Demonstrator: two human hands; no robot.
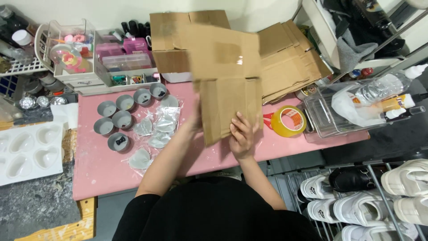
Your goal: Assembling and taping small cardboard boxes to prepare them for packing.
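A flattened brown cardboard box [225,76] is held up over the pink table [102,169]. My right hand [241,136] grips its lower edge with fingers on the front face. My left hand [195,119] holds the box's left edge and is mostly hidden behind the cardboard. A stack of more flattened cardboard [290,62] lies just behind and to the right.
Several grey round cups [120,118] and clear plastic packets [156,134] lie on the table's left. A yellow tape roll [288,121] sits at right beside a clear bin [334,116] with bottles. White heart moulds [29,151] at left; shoe rack [356,196] below right.
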